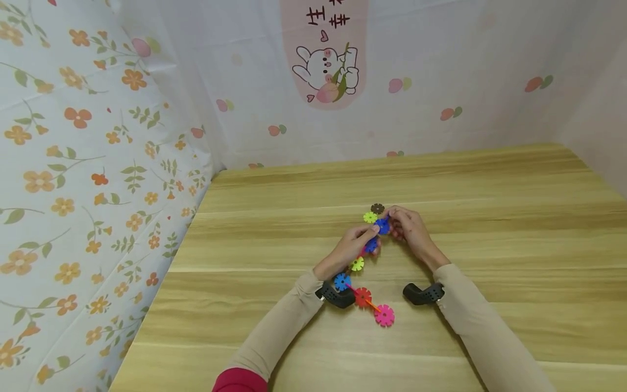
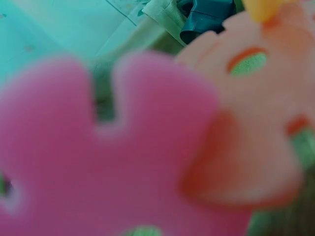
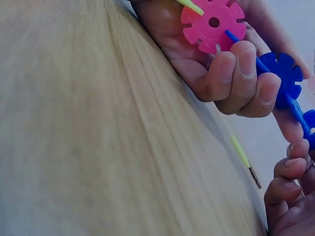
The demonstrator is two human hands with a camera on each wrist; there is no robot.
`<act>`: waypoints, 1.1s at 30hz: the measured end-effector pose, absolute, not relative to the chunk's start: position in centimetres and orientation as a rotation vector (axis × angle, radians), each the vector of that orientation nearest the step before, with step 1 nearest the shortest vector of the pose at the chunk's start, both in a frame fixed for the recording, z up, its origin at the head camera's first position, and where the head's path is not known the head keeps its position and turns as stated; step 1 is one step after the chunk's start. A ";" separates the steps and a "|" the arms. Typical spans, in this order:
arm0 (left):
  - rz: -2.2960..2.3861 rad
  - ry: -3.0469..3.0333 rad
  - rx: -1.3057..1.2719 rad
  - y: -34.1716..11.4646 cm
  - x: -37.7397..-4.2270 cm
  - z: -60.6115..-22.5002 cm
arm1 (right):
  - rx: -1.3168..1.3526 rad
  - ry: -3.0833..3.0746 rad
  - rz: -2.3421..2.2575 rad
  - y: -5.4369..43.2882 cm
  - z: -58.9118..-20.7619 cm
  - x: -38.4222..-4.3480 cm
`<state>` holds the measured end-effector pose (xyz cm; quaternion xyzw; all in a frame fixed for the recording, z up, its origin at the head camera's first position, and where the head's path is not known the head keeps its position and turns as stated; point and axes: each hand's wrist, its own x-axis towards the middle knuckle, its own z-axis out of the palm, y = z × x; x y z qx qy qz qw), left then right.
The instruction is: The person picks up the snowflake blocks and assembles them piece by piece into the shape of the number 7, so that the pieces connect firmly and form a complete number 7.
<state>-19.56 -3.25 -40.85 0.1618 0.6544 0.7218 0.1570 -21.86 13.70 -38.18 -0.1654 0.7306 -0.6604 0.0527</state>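
A chain of notched plastic discs, slotted edge to edge, runs through my left hand (image 1: 356,243), whose curled fingers grip it by its blue discs (image 1: 371,245). Below the wrist hang a light blue disc (image 1: 342,281), a red disc (image 1: 363,296) and a pink disc (image 1: 384,315). At the upper end, my right hand (image 1: 410,227) pinches a blue piece beside the blue disc (image 1: 381,226). The right wrist view shows the left fingers curled by another pink disc (image 3: 214,22). Close and blurred in the left wrist view are the pink (image 2: 147,162) and red discs.
Just beyond the hands, a yellow disc (image 1: 370,217) and a brown disc (image 1: 377,208) lie on the wood-grain table (image 1: 490,218). A black wrist strap mount (image 1: 424,294) sits at each wrist. Printed cloth (image 1: 416,54) stands behind and at the left.
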 end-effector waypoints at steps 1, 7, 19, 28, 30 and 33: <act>2.070 1.865 0.467 -3.2 -19.6 -40.8 | -0.502 2.218 -2.011 13.7 -38.2 -21.9; 2.106 1.768 0.463 -3.2 -19.6 -40.7 | -0.511 2.200 -2.036 14.2 -39.5 -22.8; 2.152 1.638 0.462 -3.3 -19.6 -40.5 | -0.213 1.854 -2.428 14.8 -39.9 -23.8; 2.146 1.647 0.491 -3.7 -19.4 -40.3 | -0.398 2.792 -1.611 14.3 -40.7 -25.2; 2.156 1.635 0.489 -3.6 -19.5 -40.3 | -0.443 2.823 -1.495 14.1 -40.6 -25.5; 2.176 1.599 0.486 -3.6 -19.5 -40.3 | -0.457 2.811 -1.364 13.9 -40.2 -26.0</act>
